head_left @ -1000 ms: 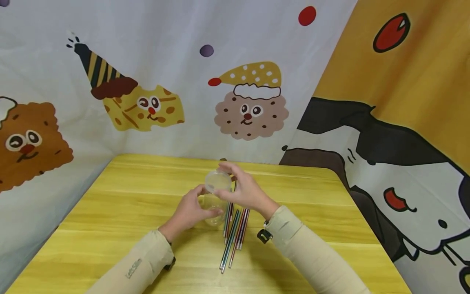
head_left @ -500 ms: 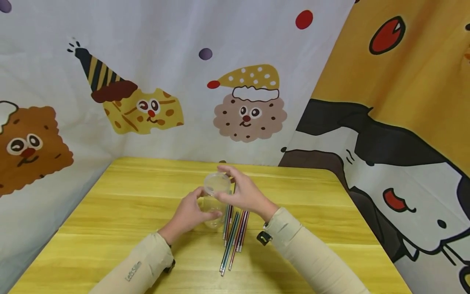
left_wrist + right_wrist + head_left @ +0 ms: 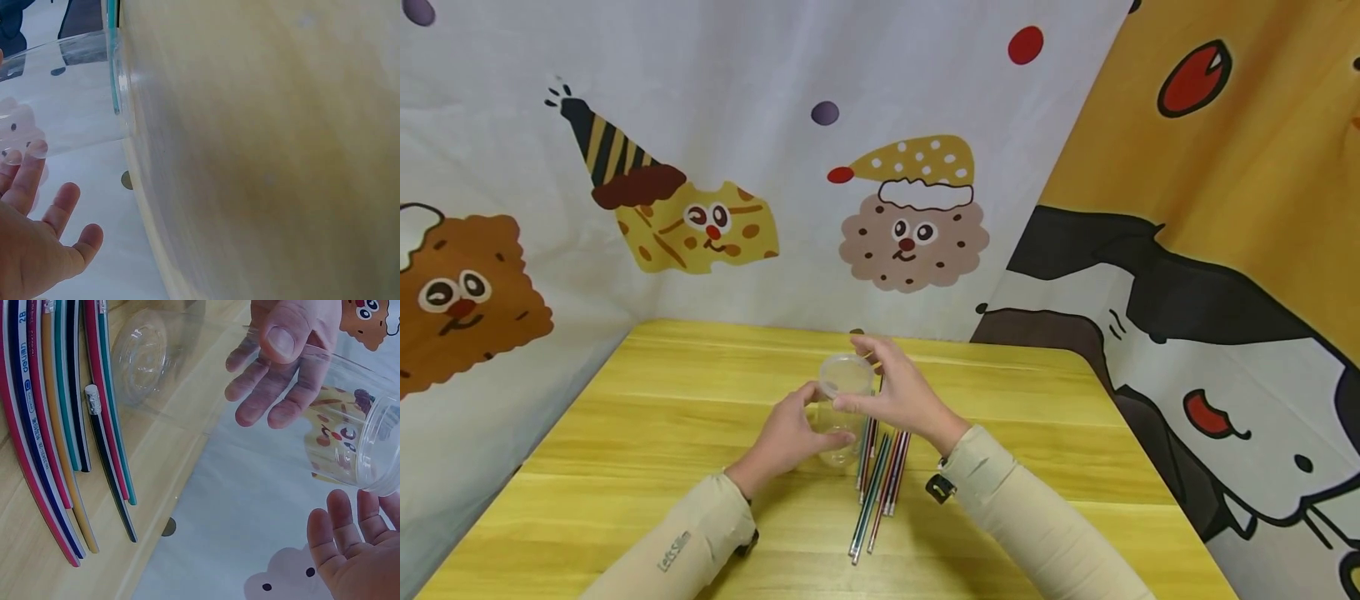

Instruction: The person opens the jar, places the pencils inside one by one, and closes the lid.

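Note:
A clear plastic jar [image 3: 838,429] stands upright on the table, capped by a translucent lid [image 3: 846,375]. My left hand [image 3: 782,433] grips the jar's body from the left, thumb on the near side; the right wrist view shows those fingers [image 3: 284,403] round the clear wall. At the top, my right hand [image 3: 902,392] holds the lid's rim between the thumb and the fingers. Just right of the jar lies a loose bunch of pencils [image 3: 880,483] in several colours, with eraser ends toward the near side.
The wooden table [image 3: 662,417] reaches back to a white curtain [image 3: 737,100] printed with cartoon figures. On the right hangs a yellow and black cartoon curtain [image 3: 1225,192]. Pencils [image 3: 40,425] lie close beside the jar's base, under my right forearm's side.
Both hands keep their places on the jar and lid; the right thumb has shifted slightly at the rim. The head view has tilted a little. The pencils have not moved.

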Available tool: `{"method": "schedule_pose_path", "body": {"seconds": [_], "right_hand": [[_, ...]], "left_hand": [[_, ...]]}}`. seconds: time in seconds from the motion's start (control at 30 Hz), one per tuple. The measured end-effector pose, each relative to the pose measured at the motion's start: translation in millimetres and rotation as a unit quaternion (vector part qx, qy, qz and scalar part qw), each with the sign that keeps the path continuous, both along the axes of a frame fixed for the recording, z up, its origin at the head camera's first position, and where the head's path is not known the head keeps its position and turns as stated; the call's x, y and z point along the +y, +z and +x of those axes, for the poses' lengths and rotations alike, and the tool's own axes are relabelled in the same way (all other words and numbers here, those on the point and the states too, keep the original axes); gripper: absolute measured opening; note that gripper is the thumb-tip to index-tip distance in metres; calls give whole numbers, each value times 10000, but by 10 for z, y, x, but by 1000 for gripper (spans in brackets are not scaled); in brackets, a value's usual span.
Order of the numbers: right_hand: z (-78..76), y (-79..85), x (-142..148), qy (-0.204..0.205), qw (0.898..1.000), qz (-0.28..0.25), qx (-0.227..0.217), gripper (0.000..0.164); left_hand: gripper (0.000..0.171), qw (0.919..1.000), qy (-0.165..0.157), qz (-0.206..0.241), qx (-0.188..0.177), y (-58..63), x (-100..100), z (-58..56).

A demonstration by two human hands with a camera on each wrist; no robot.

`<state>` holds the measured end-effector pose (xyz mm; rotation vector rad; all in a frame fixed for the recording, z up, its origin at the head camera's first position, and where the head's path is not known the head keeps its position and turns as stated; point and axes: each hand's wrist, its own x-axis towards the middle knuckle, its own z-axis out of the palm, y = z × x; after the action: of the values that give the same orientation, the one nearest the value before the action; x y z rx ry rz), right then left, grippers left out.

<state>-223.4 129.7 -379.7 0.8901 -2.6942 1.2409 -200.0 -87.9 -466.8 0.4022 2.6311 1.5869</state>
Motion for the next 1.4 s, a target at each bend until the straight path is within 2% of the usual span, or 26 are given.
{"method": "schedule_pose_path", "body": {"seconds": [0.23,0.5,0.83,1.4], "right_hand": [[-4,-18,5,6,9999,22,120,90],[17,-18,34,321,9995,-24,25,85],[33,-43,39,415,9991,-103,-61,84],[30,-44,-12,-35,9998,-181,-119,104]], "left_hand": [[80,10000,5,43,-35,18,2,4],[84,9999,97,-21,-114,3,10,24],[82,9997,152,-84,-152,-19,22,34],[76,10000,33,22,-21,-2,14,17]]}}
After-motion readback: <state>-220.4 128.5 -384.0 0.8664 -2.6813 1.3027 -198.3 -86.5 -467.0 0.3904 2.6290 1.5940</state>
